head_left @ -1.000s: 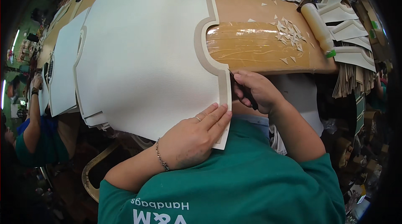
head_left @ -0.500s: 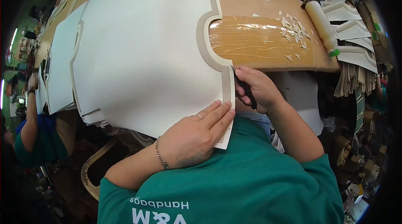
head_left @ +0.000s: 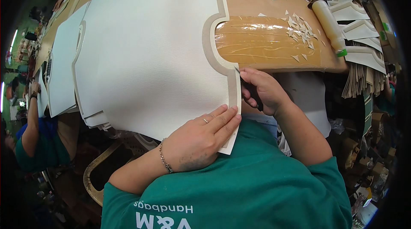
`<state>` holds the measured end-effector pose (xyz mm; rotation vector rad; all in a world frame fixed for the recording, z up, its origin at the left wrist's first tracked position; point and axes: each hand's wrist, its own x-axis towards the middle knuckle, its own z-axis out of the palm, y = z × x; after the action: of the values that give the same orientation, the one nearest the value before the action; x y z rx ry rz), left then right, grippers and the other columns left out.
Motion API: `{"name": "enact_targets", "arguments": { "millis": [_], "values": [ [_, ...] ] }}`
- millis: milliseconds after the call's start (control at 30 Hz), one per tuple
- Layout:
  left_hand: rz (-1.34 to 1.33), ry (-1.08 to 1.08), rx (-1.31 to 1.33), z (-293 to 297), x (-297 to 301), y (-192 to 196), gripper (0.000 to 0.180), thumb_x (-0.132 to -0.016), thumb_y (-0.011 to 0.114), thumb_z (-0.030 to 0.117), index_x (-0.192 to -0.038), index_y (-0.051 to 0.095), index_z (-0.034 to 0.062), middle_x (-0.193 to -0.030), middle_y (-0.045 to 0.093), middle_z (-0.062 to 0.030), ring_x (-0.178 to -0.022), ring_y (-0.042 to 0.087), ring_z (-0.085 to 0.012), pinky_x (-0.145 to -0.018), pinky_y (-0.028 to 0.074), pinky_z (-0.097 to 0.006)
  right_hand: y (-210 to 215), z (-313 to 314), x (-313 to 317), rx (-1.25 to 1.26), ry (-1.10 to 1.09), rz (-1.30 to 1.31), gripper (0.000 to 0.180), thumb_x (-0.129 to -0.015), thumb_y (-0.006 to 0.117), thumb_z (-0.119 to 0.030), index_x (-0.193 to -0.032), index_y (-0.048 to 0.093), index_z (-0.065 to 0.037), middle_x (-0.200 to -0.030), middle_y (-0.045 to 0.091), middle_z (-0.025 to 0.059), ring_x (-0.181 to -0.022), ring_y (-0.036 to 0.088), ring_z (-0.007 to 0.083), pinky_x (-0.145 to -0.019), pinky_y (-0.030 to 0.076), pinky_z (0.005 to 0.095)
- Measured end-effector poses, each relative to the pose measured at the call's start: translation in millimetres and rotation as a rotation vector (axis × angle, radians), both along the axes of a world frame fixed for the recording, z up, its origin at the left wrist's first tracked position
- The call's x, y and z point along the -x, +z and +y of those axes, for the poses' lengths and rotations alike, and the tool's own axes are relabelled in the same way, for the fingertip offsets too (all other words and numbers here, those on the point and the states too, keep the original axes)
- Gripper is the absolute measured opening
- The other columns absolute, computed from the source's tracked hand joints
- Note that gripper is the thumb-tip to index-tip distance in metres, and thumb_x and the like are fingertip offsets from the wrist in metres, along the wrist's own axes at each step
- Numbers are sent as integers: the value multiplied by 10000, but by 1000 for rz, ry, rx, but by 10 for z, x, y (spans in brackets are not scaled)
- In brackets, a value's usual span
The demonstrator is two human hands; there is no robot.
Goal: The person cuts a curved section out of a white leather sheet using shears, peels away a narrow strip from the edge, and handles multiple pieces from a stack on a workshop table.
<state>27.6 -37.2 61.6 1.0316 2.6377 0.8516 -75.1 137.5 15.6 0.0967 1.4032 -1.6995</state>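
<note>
A large white panel [head_left: 150, 49] of textured sheet material lies in front of me, with a grey strip along its notched right edge. My left hand [head_left: 201, 137] rests flat on the panel's lower right part, fingers stretched toward the edge. In my right hand [head_left: 267, 89] is a pair of black-handled scissors [head_left: 258, 100], mostly hidden by the fingers. The blade tips meet the panel's corner, just below the curved notch. Whether the blades are apart is too small to tell.
Small triangular offcuts [head_left: 302, 32] are scattered on the tape-covered table [head_left: 257, 51]. A bottle of yellowish liquid with a green cap [head_left: 329, 27] lies at the right, beside stacked white pieces [head_left: 364, 57]. More white panels [head_left: 64, 70] lie left. Another person's arm [head_left: 31, 113] shows far left.
The panel has shifted very slightly to the right and toward me, with my left hand on it. My right hand keeps the scissors at the same corner.
</note>
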Motion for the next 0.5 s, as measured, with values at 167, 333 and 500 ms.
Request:
{"name": "enact_targets", "arguments": {
  "millis": [167, 333, 500],
  "values": [
    [-69, -1, -31, -7, -29, -18, 604, -588, 586, 1, -1153, 394, -85, -1211, 386, -230, -1133, 394, -337, -935, 355, -379, 15, -56, 22, -23, 14, -17, 205, -847, 399, -226, -884, 500, -51, -560, 419, 11, -386, 346, 80, -354, 293, 188],
    [-63, -28, -12, -22, -31, -22, 591, -622, 608, 54, -1160, 397, -73, -1218, 388, -218, -1135, 399, -328, -874, 391, -398, 6, -67, 27, -56, -10, -51, 200, -847, 404, -221, -874, 504, -51, -555, 415, 6, -387, 343, 75, -351, 295, 186],
    [-83, -50, 27, -44, -39, -25, 629, -637, 614, 91, -1197, 365, -53, -1254, 358, -197, -1163, 373, -311, -842, 402, -421, 26, -72, -2, -76, -20, -9, 218, -855, 407, -217, -902, 517, -35, -543, 417, -3, -382, 340, 54, -323, 286, 164]
  ]
}}
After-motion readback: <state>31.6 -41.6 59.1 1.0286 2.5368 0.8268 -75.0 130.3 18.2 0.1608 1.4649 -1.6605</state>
